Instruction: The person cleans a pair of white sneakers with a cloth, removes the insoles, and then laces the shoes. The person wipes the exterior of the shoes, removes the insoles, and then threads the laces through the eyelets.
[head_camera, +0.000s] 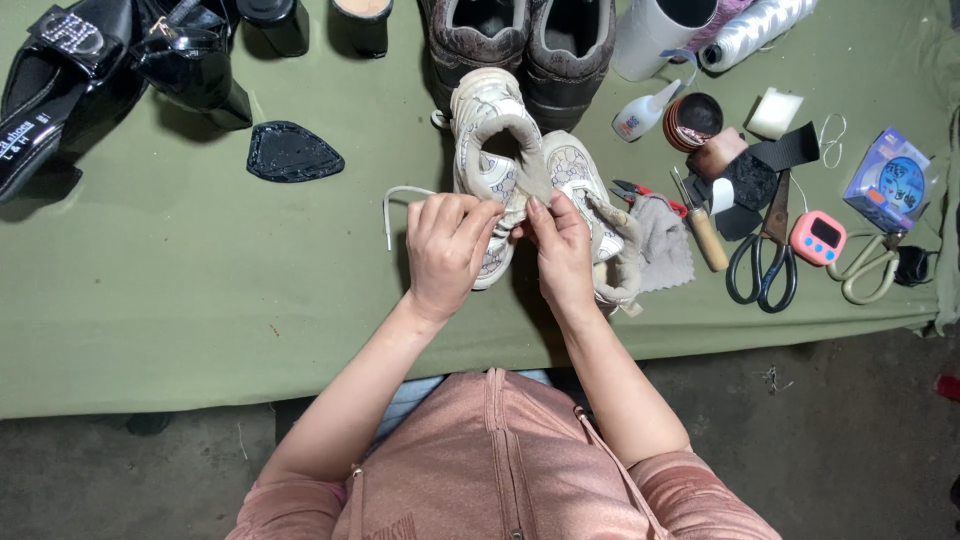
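Two worn white patterned sneakers lie on the green table cloth (200, 300). My left hand (445, 250) and my right hand (563, 250) both pinch the front of the left sneaker (490, 130), fingertips meeting near its lace area. The other sneaker (600, 215) lies to the right, partly under my right hand. A white lace (392, 205) loops out to the left of my left hand.
Black heeled shoes (100, 70) and a black sole patch (292, 152) sit at the left. Dark shoes (525, 40) stand behind. To the right lie a glue bottle (640, 112), an awl (705, 235), black scissors (765, 260), a pink timer (818, 237), thread spools (750, 25) and a grey cloth (665, 240).
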